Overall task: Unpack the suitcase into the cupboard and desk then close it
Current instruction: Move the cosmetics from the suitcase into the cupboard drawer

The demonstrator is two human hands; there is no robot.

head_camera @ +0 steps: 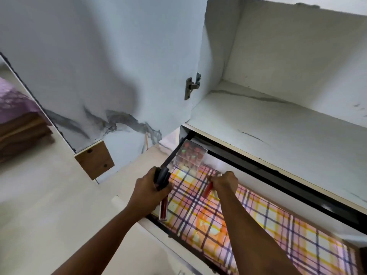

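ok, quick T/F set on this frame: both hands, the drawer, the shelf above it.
1. The left hand grips dark-capped tubes with red contents. True.
2. The right hand is empty. False: it pinches a red tube.
3. The drawer is pulled open and has a plaid liner. True.
4. The clear box of small red items sits on the shelf above the drawer. False: it stands in the drawer's far left corner.
5. The cupboard door is closed. False: it is swung open to the left.
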